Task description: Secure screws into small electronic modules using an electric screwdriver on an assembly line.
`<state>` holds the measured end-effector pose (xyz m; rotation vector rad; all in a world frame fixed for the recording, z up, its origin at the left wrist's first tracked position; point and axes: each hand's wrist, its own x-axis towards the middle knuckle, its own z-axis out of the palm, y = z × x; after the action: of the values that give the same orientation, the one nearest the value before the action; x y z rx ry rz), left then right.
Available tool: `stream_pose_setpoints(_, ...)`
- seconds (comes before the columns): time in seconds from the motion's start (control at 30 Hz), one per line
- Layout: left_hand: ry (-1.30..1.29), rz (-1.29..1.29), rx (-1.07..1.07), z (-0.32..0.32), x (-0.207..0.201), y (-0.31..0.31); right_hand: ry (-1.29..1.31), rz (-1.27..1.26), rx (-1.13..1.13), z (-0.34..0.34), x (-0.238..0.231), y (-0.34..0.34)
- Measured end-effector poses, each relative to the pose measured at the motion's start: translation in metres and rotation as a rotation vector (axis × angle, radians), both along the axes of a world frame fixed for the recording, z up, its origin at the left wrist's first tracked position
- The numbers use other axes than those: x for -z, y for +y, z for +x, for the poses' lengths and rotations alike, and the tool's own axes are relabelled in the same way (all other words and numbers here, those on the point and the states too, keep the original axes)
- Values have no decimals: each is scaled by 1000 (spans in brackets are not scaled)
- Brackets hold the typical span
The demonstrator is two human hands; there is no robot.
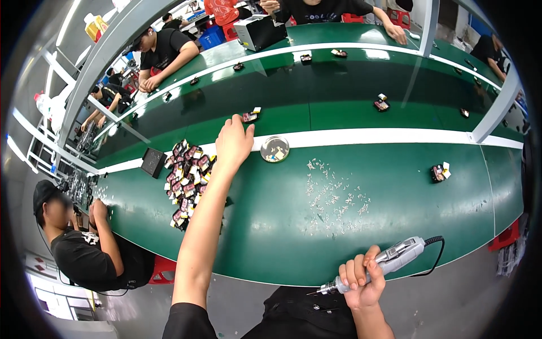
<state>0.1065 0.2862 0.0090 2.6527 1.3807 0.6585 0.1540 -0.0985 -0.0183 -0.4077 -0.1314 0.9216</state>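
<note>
My left hand (234, 141) is stretched over the white rail. Its fingertips are at the left edge of a small black module with a white tab (250, 116) lying on the conveyor belt; thumb and forefinger are apart, and the module lies mostly beyond them. In my right hand (362, 278), at the table's near edge, is a grey electric screwdriver (398, 254), its bit pointing left. A heap of similar black modules (189, 181) lies left of centre, partly behind my left forearm. Many small screws (336, 195) are scattered on the green table (271, 226).
A round tin (275, 149) with small pieces stands by the white rail (339, 139). A black tray (152, 163) is beside the heap. One module (439, 172) sits at the right. A co-worker (84, 243) sits at the left; metal posts (499, 107) rise from the rail.
</note>
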Motion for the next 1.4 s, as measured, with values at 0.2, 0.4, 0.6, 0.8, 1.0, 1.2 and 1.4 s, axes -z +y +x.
stream_pose_setpoints(0.2,114,38,-74,37,16,34,-38,-1,-20,0,6,-1)
stream_pose_setpoints(0.4,68,145,175,21,28,72,-48,7,-35,2,4,2)
stream_pose_setpoints(0.6,-19,98,383,4,17,79,-55,13,-42,2,4,0)
stream_pose_setpoints(0.8,-94,46,331,-26,10,40,-43,9,-49,-2,2,-7)
stream_pose_setpoints(1.0,-124,11,424,-68,-16,-102,-43,45,-44,3,3,-3)
stream_pose_setpoints(1.2,10,-146,551,-97,-7,-225,-47,2,-57,3,-3,4)
stream_pose_setpoints(1.4,41,56,585,-99,13,-246,-77,-10,-72,-2,-2,-1)
